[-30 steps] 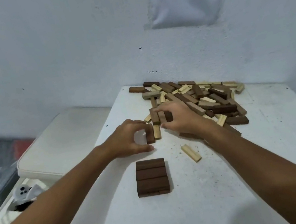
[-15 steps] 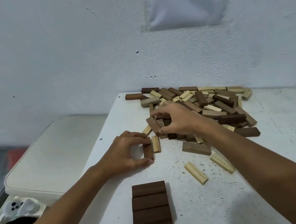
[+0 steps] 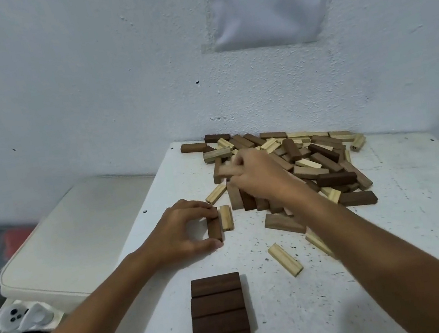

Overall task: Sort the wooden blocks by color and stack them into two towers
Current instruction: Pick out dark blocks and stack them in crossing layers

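Both hands grip blocks: left hand [image 3: 185,230] a dark block [image 3: 214,228], right hand [image 3: 256,173] a blurred block [image 3: 226,168].

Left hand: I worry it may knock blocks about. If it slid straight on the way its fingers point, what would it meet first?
The left hand already holds a dark block; next comes the light block beside it, apparently almost touching.
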`<state>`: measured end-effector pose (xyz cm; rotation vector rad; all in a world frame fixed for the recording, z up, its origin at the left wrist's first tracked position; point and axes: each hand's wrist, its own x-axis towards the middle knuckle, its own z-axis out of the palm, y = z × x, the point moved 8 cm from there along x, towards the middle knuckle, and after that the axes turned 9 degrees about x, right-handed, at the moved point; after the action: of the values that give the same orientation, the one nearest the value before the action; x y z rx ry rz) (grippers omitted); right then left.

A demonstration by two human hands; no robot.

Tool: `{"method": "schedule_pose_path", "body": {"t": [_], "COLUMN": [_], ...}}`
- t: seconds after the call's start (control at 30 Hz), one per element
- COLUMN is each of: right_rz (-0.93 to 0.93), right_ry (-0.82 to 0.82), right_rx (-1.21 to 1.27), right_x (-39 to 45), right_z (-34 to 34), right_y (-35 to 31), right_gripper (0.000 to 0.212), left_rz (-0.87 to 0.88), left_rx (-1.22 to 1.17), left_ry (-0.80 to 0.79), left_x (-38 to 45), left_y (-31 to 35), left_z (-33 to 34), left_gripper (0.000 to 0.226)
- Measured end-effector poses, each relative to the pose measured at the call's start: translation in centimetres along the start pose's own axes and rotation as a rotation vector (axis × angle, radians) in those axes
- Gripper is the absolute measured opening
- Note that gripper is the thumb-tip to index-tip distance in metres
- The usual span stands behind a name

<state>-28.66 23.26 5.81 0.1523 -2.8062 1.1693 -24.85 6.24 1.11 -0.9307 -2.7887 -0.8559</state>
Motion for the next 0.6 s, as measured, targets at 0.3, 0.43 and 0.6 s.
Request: {"method": "schedule_pose_path", "body": {"t": [0.3, 0.43, 0.6], "right_rz": [0.133, 0.103, 0.068], "right_ry": [-0.053, 0.072, 0.126], "right_rx": [-0.168, -0.224, -0.286], "right_x": [-1.0, -0.5, 0.0], "right_z": [-2.8, -2.1, -0.9], "right_y": [4.9, 4.9, 4.3], "right_gripper": [0.035, 0.024, 0.023], "left_rz": [-0.028, -0.037, -0.047], "left_rx": [0.020, 0.047, 0.069], "left_ry": [-0.038, -0.069, -0.093], "left_x": [0.1, 0.2, 0.5], "left_y": [0.3, 0.4, 0.6], "left_z": [0.0, -0.1, -0.1], "left_gripper": [0.063, 0.061, 0.059]}}
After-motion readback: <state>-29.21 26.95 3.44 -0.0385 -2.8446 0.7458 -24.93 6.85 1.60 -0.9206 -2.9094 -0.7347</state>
